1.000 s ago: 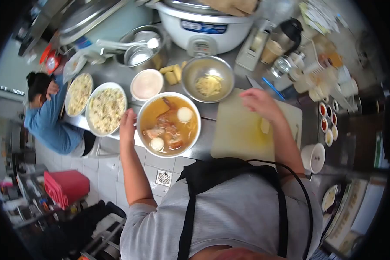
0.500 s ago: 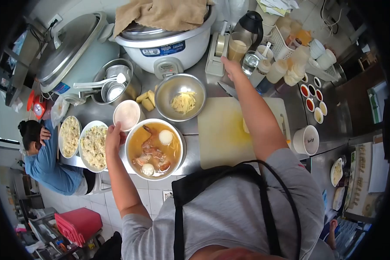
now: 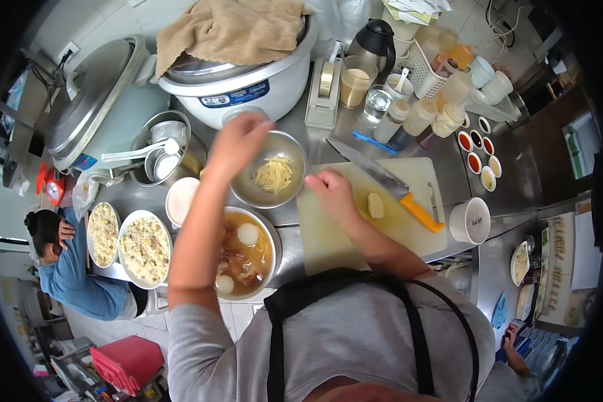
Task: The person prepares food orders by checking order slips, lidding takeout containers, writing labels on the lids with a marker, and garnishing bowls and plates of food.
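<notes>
The left hand (image 3: 238,144) is hovering over the steel bowl (image 3: 269,171) of pale shreds near the middle of the counter (image 3: 315,137), fingers loosely spread and holding nothing I can see; it seems poised there to pinch up some shreds. The right hand (image 3: 331,189) is resting on the left part of the cutting board (image 3: 328,234), fingers curled under; whether they are closing on anything I cannot tell. It looks to be steadying itself there, near the work.

A pale chunk (image 3: 375,205) is lying mid-board, apart from both hands, and a knife (image 3: 382,182) with an orange handle is lying diagonally across the board's far side, blade pointing away toward the counter's back.

Just beside the steel bowl, toward the counter's front edge, a soup bowl (image 3: 269,231) is holding orange broth with two white balls and reddish pieces, partly hidden by the left forearm. Left of it, two plates (image 3: 144,248) of rice mix are sitting at the front-left edge, with a small white bowl (image 3: 179,199) behind them. A white cup (image 3: 470,220) is standing off the board's right edge, and small sauce dishes (image 3: 479,153) are lined up beyond it. A cloth-covered rice cooker (image 3: 238,74) is sitting at the back.
</notes>
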Motion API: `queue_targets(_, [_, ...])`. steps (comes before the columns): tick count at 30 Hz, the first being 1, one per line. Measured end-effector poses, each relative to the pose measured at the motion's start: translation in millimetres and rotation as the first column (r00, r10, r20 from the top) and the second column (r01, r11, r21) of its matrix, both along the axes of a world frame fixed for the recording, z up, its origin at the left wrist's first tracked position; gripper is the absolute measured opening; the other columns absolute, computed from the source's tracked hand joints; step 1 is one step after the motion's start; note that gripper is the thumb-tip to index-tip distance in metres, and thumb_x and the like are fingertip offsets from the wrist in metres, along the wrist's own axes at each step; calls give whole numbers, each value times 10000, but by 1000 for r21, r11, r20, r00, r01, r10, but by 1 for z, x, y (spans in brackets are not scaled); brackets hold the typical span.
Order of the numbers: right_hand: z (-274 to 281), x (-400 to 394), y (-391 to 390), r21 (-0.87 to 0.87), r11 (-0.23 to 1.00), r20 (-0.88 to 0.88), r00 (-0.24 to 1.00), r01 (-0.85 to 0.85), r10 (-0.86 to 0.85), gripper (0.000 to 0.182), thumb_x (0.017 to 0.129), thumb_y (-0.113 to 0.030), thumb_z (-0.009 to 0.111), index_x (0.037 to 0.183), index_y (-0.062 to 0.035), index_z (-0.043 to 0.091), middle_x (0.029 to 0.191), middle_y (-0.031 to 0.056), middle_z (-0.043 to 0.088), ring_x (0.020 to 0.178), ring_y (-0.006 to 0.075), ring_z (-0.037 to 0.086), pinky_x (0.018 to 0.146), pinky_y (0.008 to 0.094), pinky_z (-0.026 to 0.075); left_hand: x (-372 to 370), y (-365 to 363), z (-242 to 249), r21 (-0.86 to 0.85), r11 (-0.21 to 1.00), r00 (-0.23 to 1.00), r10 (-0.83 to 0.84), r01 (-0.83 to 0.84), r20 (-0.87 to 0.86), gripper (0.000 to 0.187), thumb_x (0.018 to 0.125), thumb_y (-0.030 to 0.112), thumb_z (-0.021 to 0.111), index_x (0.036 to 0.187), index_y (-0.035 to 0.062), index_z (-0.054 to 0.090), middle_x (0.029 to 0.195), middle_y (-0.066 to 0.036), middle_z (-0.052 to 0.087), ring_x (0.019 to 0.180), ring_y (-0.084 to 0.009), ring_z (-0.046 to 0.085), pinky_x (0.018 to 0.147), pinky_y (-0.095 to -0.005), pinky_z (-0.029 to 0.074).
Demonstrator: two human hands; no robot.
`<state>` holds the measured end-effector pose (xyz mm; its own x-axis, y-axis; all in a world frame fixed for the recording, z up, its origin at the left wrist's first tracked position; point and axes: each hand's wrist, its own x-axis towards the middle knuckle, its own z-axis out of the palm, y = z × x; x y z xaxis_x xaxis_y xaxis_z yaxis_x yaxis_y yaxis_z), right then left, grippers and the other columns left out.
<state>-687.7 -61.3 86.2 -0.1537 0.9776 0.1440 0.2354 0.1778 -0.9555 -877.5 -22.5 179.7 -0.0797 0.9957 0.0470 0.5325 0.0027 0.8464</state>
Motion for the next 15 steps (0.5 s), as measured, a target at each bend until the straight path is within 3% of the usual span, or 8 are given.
queue_targets(1, [-1, 3, -6, 2, 1000, 11, 1000, -27, 27, 244, 747, -174, 579, 598, -1, 493, 597, 45, 455, 543, 112, 407, 494, 259, 350, 22, 32, -26, 32, 999, 996, -40, 37, 80, 338, 725, 313, 559, 856, 2, 575, 740, -113, 590, 671, -203, 561, 624, -309, 427])
queue_targets(2, [-1, 5, -9, 5, 999, 20, 998, -54, 54, 231, 751, -149, 576, 596, -3, 488, 598, 21, 445, 551, 80, 391, 494, 237, 346, 41, 60, -37, -75, 988, 990, -135, 133, -27, 361, 703, 345, 575, 825, 6, 584, 709, -131, 588, 668, -235, 567, 634, -307, 431])
queue_targets(3, [-2, 7, -10, 9, 999, 8, 999, -50, 50, 246, 746, -156, 580, 591, 4, 478, 588, 41, 439, 535, 108, 392, 487, 259, 339, 58, 87, -53, -167, 978, 977, -148, 122, -152, 392, 678, 365, 591, 801, -8, 594, 722, -167, 591, 727, -287, 571, 671, -321, 440])
queue_targets(5, [-4, 10, -9, 18, 999, -13, 999, -52, 52, 278, 737, -171, 587, 580, 18, 456, 567, 79, 426, 503, 162, 392, 473, 302, 326, 82, 121, -86, -197, 979, 948, -106, 47, -299, 476, 676, 416, 591, 820, -37, 594, 794, -186, 595, 756, -279, 580, 684, -342, 446])
queue_targets(7, [-11, 16, -7, -93, 995, 11, 999, -30, 31, 271, 738, -172, 582, 589, 22, 465, 564, 84, 429, 507, 161, 395, 479, 299, 330, 94, 140, -116, -194, 981, 935, -64, -5, -347, 450, 661, 397, 599, 839, -17, 603, 864, -192, 588, 831, -316, 564, 728, -352, 445])
queue_targets(8, [-17, 15, -6, -157, 986, 23, 998, -50, 54, 268, 738, -172, 579, 594, 24, 470, 563, 86, 431, 509, 160, 397, 482, 298, 332, 97, 139, -118, -204, 976, 951, 5, -71, -309, 381, 682, 339, 577, 840, -7, 607, 873, -189, 586, 840, -314, 563, 744, -357, 443])
queue_targets(11, [-28, 28, -1, -100, 991, 105, 990, -87, 98, 227, 738, -164, 573, 630, 25, 505, 568, 81, 440, 527, 141, 414, 497, 282, 349, 101, 129, -124, -230, 934, 930, 196, -273, -310, 224, 720, 170, 504, 831, 11, 616, 893, -189, 580, 845, -303, 566, 767, -371, 441])
queue_targets(15, [-31, 56, 3, -232, 962, 156, 971, -143, 182, 189, 743, -150, 564, 655, 12, 527, 575, 47, 461, 556, 101, 438, 510, 252, 362, 91, 126, -95, -95, 979, 917, 132, -180, -376, 191, 713, 129, 496, 807, 14, 615, 865, -190, 581, 826, -308, 568, 752, -371, 448])
